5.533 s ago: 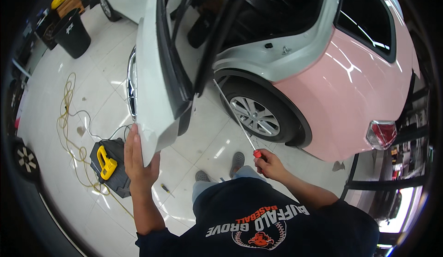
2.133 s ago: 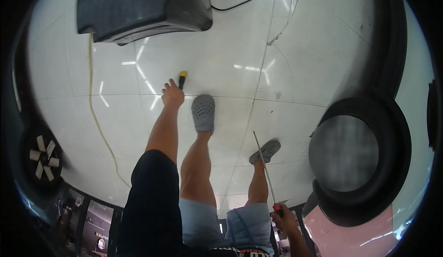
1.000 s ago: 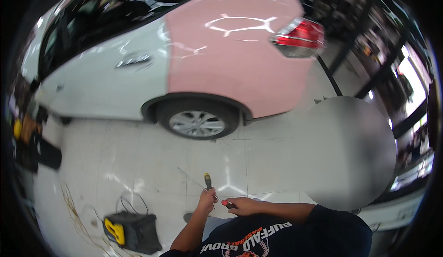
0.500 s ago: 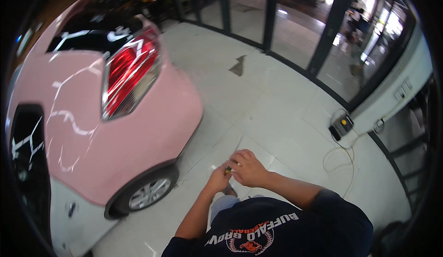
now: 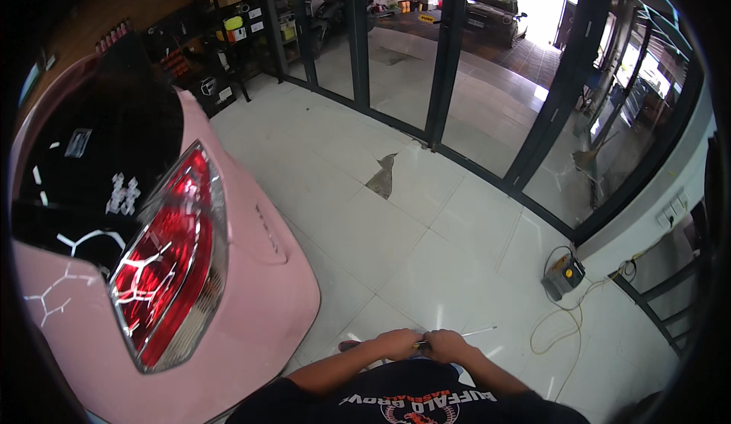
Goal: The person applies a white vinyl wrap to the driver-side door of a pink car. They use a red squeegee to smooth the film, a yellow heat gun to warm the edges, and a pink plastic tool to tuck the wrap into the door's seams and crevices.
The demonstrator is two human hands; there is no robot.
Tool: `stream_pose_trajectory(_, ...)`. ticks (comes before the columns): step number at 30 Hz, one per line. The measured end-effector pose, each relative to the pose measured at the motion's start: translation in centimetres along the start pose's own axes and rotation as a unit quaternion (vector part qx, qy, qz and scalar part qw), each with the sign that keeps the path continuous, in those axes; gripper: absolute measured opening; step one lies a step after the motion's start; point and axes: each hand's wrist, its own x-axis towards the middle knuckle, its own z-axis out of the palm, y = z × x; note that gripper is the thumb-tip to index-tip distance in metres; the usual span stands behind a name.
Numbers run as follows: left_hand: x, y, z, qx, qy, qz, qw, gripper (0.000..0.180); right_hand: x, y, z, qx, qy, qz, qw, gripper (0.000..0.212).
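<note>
Close together in front of my body, my left hand (image 5: pixel 396 344) and my right hand (image 5: pixel 448 345) are both closed on a screwdriver. Part of its dark and yellow handle shows between them. The thin metal shaft (image 5: pixel 481 331) sticks out to the right past my right hand; the rest is covered by my fingers. To my left stands the rear corner of a pink car (image 5: pixel 259 310), apart from my hands. Its red and clear tail light (image 5: pixel 171 260) and dark rear window (image 5: pixel 99 165) face me.
A grey and black boxy device (image 5: pixel 564 275) sits on the tiled floor at the right, its pale cable (image 5: pixel 576 325) looped beside it. Dark-framed glass doors (image 5: pixel 438 66) run across the back. A dark torn-looking patch (image 5: pixel 382 179) marks the floor. Shelves (image 5: pixel 236 13) stand far left.
My view has risen and moved along the car. My hands sit lower in it, drawn toward my body. The shaft, which pointed away from me, now points right.
</note>
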Motion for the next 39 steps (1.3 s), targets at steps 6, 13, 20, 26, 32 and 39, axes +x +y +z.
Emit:
stream_pose_trajectory(6, 12.0, -10.3, -11.4, -0.013, -0.082, 0.018, 0.996, 0.036, 15.5, 10.8, -4.9, 0.091, 0.002, -0.087, 0.992, 0.047)
stream_pose_trajectory(13, 17.7, -9.5, -35.9, -0.007, 0.049, -0.091, 0.995, 0.030, 30.3, 12.6, -33.1, -0.019, -0.158, -0.128, 0.979, 0.050)
stream_pose_trajectory(20, 18.2, -25.3, -51.0, -0.076, 0.235, -0.116, 0.962, 0.032, 54.8, 8.0, -45.2, -0.193, -0.171, -0.158, 0.953, 0.048)
stream_pose_trajectory(26, 13.3, -37.7, -70.5, -0.129, 0.299, -0.062, 0.943, 0.043, 73.0, 9.7, -45.4, -0.064, -0.170, -0.028, 0.983, 0.051)
stream_pose_trajectory(32, 2.3, -31.5, -97.8, -0.088, 0.130, 0.541, 0.826, 0.031, 90.8, 20.2, -55.1, -0.077, -0.121, 0.194, 0.971, 0.060)
stream_pose_trajectory(39, 0.7, -43.8, -117.3, 0.033, 0.182, 0.506, 0.842, 0.024, 110.4, 20.1, -63.7, 0.190, -0.090, 0.387, 0.898, 0.047)
